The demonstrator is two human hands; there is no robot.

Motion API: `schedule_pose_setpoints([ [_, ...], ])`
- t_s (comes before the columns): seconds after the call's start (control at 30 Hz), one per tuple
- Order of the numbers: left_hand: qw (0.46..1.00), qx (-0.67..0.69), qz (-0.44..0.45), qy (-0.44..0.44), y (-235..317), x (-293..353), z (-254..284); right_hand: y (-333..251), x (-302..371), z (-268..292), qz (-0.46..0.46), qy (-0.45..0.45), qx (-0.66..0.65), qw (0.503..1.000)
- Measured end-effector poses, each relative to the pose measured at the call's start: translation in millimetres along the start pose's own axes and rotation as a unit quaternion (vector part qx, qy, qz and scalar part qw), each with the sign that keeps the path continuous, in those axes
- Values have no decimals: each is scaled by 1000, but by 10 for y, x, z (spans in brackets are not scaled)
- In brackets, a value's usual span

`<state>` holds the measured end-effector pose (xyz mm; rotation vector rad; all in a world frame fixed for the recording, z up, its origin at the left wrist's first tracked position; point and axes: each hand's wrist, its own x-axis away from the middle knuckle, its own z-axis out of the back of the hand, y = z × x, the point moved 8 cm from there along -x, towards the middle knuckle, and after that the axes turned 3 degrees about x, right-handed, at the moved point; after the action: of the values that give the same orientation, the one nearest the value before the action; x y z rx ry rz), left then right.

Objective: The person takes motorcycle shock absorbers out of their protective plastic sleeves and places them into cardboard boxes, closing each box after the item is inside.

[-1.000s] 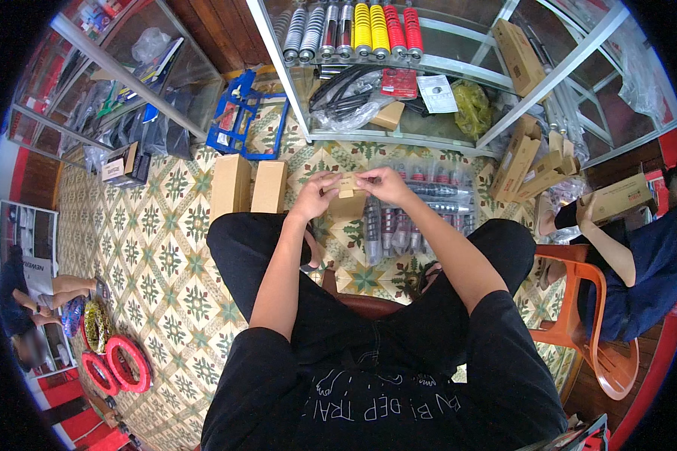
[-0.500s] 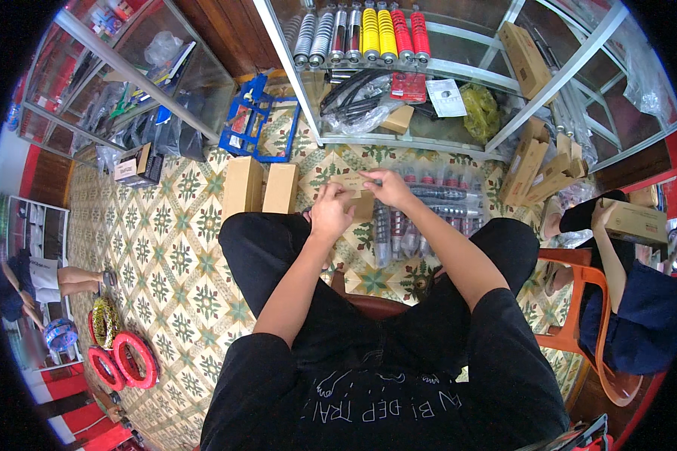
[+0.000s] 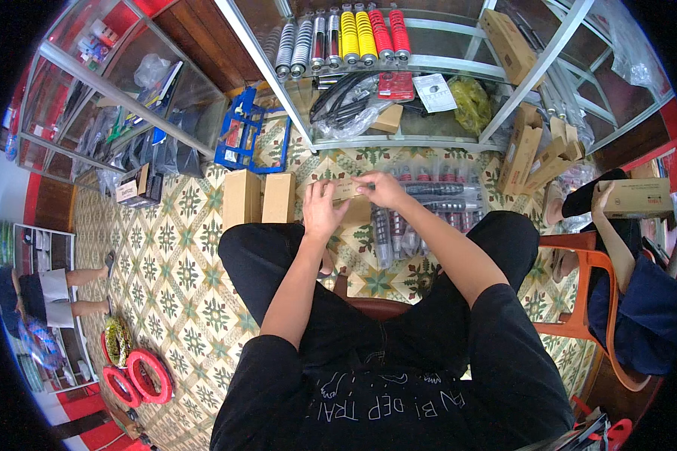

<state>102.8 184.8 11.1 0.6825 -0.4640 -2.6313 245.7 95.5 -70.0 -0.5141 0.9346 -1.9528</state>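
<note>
A small brown cardboard box [image 3: 358, 213] stands in front of me beyond my knees, with its top under both hands. My left hand [image 3: 322, 212] grips the left side of the box top, its fingers bent over the edge. My right hand [image 3: 384, 190] pinches the top edge at the far right with thumb and index finger. Two taller cardboard boxes, one [image 3: 241, 200] and another [image 3: 278, 198], stand side by side to the left. Just right of my hands lie plastic-wrapped shock absorbers [image 3: 438, 201] in rows on the tiled floor.
A glass cabinet [image 3: 399, 143] ahead holds coloured shock absorbers [image 3: 356, 37]. A blue metal frame [image 3: 250, 135] leans near it. At right, another person holds a box [image 3: 633, 198] beside an orange chair [image 3: 579, 297]. Wrapped tyres [image 3: 149, 376] lie left, near a standing person.
The whole view has shifted slightly. My left fingers have spread a little along the box top; my right hand stays at its edge. The person at far left has shifted with a blue wrapped ring.
</note>
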Motion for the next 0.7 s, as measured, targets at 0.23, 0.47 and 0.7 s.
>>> schedule_pose_setpoints([
  [0.23, 999, 8, 6, -36, -93, -2, -97, -77, 28, 14, -38, -53, -1, 998],
  [0.47, 959, 56, 62, -269, -378, 146, -484, 53, 174, -235, -110, -132, -281, 944],
  [0.7, 940, 27, 191, -280, -1005, 387, -329, 738, 283, -503, -328, -191, -180, 907],
])
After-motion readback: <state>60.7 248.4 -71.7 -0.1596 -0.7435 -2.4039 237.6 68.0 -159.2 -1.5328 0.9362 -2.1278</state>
